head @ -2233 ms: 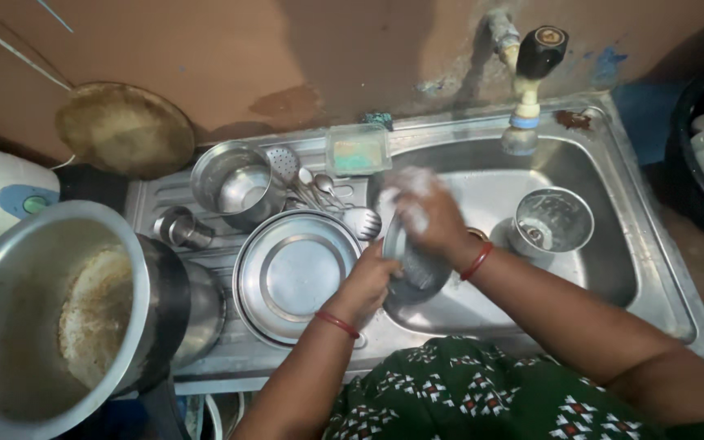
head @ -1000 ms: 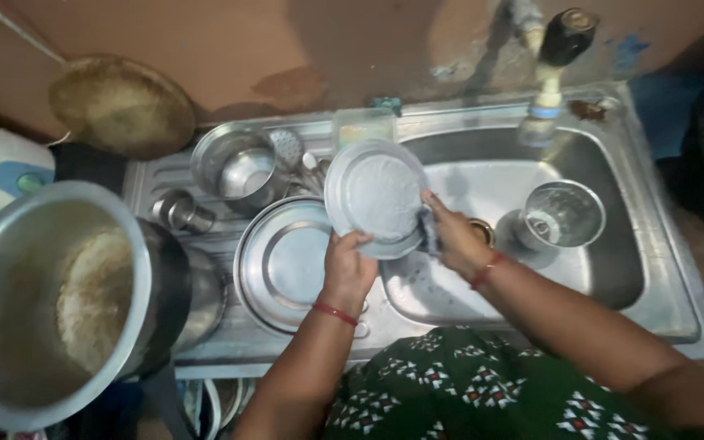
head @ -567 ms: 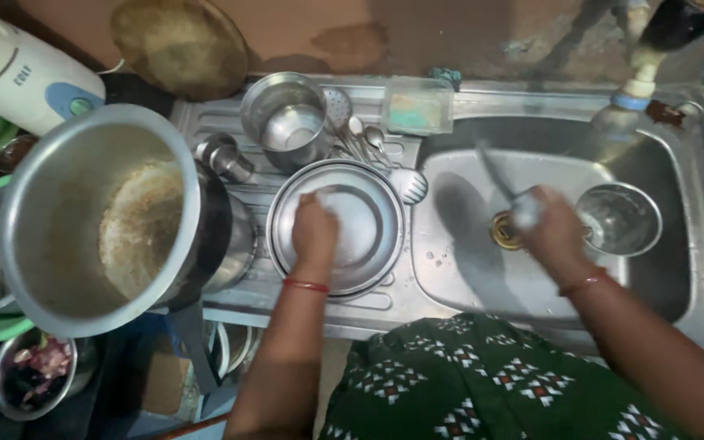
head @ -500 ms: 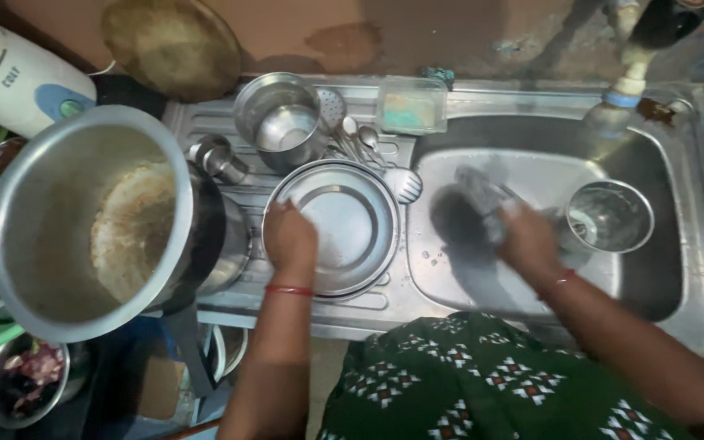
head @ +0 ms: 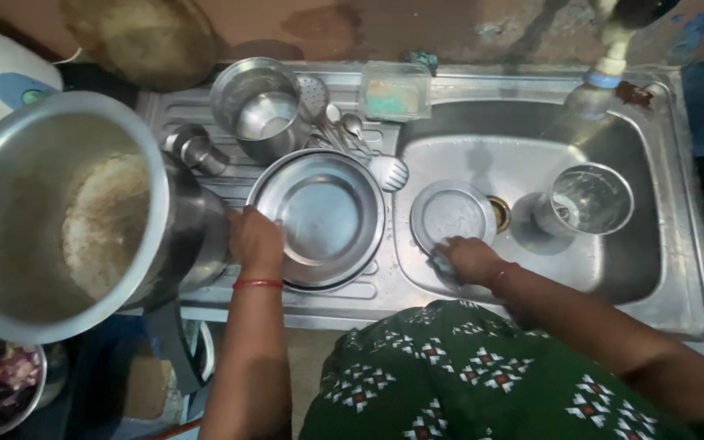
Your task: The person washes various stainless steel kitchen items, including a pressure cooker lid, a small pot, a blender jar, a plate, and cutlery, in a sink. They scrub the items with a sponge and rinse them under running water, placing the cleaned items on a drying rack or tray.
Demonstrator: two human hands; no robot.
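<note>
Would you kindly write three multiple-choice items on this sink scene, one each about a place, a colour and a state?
1. Where does the small steel plate lie?
A. in the sink basin
B. on the draining board
C. inside the big pot

2. What colour is the band on the left hand's wrist?
A. blue
B. red
C. white

3. How does the steel tumbler in the basin stand?
A. upside down
B. on its side
C. upright, mouth up

Answers:
1 A: it rests on the basin floor beside the drain, under the right hand.
2 B: a red band circles that wrist.
3 C: its open mouth faces the camera.
</note>
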